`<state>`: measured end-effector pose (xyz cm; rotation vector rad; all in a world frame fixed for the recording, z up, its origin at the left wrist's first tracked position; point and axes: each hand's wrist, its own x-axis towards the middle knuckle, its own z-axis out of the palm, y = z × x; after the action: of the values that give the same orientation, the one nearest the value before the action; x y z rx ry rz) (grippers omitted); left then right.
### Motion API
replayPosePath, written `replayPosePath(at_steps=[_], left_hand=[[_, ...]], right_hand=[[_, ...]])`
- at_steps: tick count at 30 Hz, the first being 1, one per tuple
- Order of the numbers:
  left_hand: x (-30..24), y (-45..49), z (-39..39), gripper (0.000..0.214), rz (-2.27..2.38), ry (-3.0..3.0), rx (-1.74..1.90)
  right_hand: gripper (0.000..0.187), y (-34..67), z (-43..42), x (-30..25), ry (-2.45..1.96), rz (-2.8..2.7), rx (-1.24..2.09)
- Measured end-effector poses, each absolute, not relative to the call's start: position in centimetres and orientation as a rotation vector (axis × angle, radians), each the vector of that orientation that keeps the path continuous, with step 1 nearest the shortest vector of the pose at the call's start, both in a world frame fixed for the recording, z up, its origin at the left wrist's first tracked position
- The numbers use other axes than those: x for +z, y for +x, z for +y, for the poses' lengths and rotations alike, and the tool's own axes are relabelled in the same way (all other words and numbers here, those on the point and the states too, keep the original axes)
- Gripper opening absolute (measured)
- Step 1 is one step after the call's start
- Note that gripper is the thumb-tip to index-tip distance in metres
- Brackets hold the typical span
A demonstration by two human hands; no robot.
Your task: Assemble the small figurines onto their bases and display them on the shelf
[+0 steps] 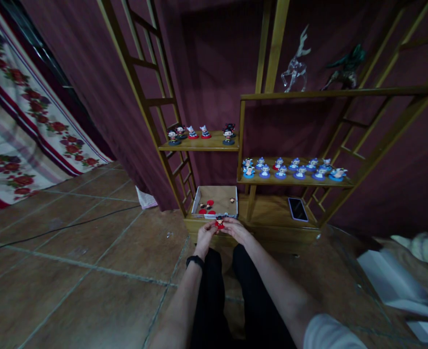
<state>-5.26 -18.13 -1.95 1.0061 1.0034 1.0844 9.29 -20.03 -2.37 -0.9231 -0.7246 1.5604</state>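
Note:
Between my two hands is a small figurine (pixel 219 222) with black hair and a red body, held upright in front of the box. My left hand (pixel 207 235) grips it from the left with closed fingers. From the right, my right hand (pixel 237 230) has its fingers closed on the same figurine. Just beyond them a shallow cardboard box (pixel 219 192) rests on the low shelf. Inside it lie red round bases (pixel 210 202) and a few small dark-haired figure pieces (pixel 232 200).
Dark-haired figurines (pixel 228 136) and two grey-eared ones stand on the left shelf (pixel 199 144). Several blue and purple figurines (pixel 301 172) line the right shelf. A phone (pixel 298 209) lies below them. A clear deer ornament (pixel 295 65) stands higher up. White boxes (pixel 391 278) lie at right.

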Motion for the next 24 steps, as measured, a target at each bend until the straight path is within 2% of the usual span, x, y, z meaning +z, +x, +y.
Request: replayPosePath(at_steps=[18,24], left_hand=[[-1.91,-5.11,-18.05,0.037,1.016,1.058,1.025],[-2.28,-5.08,-17.91,0.039,1.066,1.062,1.034]], right_hand=[[0.028,9.17,-20.39,-1.84,-0.968,-0.777,1.572],[0.024,9.04,-20.16,-2.30,-0.982,-0.790,1.556]])
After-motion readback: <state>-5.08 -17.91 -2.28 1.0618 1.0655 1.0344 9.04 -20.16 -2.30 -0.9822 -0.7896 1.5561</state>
